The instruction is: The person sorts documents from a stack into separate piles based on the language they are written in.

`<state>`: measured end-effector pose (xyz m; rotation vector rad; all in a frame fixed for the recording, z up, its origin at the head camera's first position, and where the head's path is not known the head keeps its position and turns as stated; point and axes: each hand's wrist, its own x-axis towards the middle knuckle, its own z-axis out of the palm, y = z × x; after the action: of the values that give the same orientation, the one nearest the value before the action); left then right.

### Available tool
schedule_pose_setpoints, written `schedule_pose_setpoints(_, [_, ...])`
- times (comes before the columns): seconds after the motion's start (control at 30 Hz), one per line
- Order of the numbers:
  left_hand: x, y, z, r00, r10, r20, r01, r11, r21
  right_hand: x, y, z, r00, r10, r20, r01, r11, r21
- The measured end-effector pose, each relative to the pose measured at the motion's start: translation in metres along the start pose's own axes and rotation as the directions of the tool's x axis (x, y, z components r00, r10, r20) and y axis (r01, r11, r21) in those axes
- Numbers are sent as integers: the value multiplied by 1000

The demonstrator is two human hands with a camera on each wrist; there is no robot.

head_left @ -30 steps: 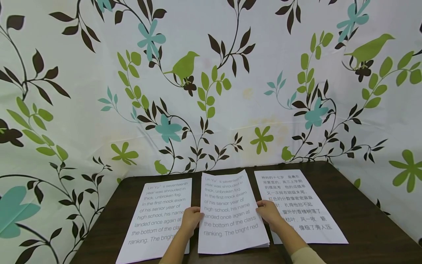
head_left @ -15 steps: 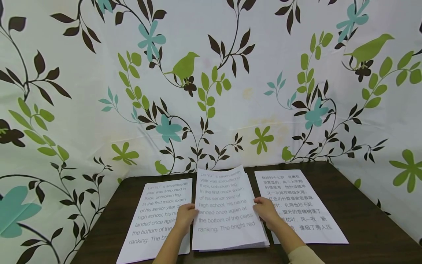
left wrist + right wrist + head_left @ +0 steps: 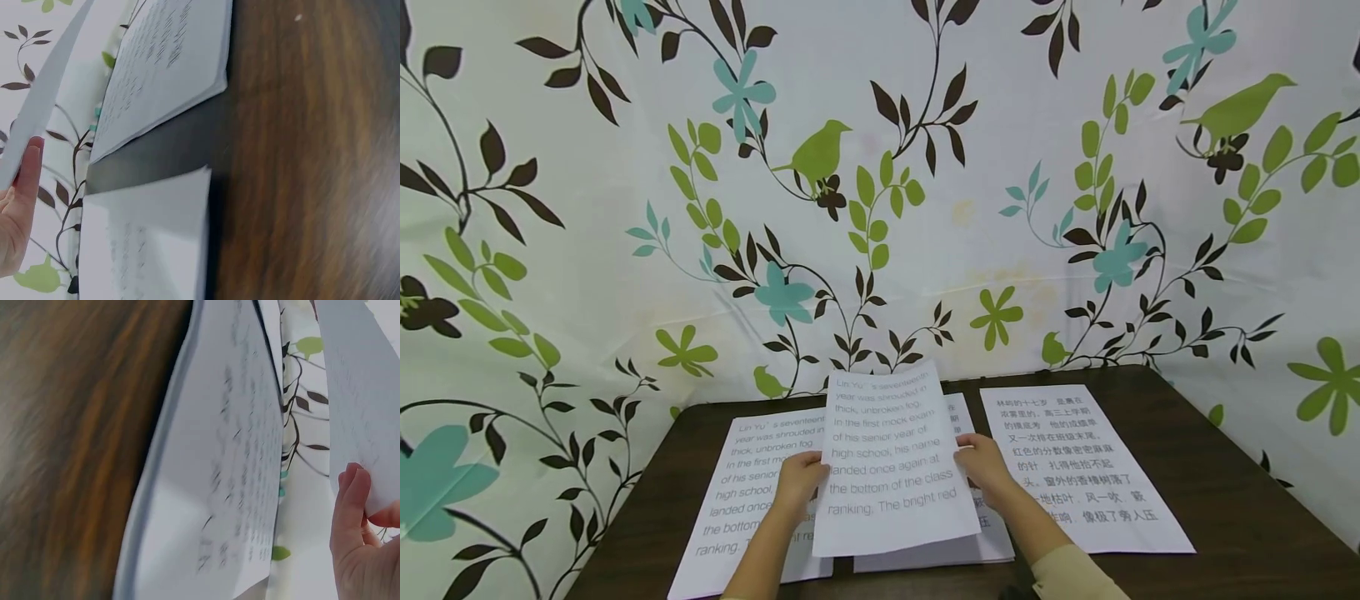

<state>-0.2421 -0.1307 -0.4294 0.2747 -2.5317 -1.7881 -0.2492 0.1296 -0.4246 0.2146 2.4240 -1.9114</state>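
Both hands hold a white sheet of paper [image 3: 886, 467] printed in large grey English text. My left hand [image 3: 799, 483] pinches its left edge, and my right hand [image 3: 987, 468] pinches the right edge. The sheet is raised, tilted and slightly bowed. Beneath it lies the middle paper stack [image 3: 936, 552], mostly hidden, its exposed part printed with Chinese characters. In the left wrist view, the fingers [image 3: 28, 169] lie against the lifted sheet. The right wrist view shows thumb and fingertips [image 3: 356, 478] on either side of the sheet [image 3: 362, 394].
A left paper stack [image 3: 715, 529] with English text is partly covered by the raised sheet and left arm. On the right lies a Chinese-printed page [image 3: 1075, 467]. All rest on a dark wooden table [image 3: 1240, 508] before a patterned cloth backdrop [image 3: 925, 292].
Both hands have lifted the English sheet off the middle stack and moved it up and left. Chinese text on the stack below has come into view; more of the left stack is covered.
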Motion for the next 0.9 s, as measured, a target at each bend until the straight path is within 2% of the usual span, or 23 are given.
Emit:
schedule_pose_setpoints(0.4, [2,0,-41,997,4,-73,-2,1000,30,0,-23,31,995,-51,82,46,997,59])
schedule_pose_setpoints(0.57, [-2,3,-56,996,-5,-91,8,999,34,0,-27,45,989,-83,120,73,994,83])
schedule_pose_setpoints(0.73, [-2,-3,-72,994,3,-110,-2,1000,7,-5,-33,60,984,-89,152,75,993,95])
schedule_pose_setpoints(0.9, [0,-11,-87,991,-22,-135,24,1000,10,-11,-39,74,975,-126,182,102,985,135])
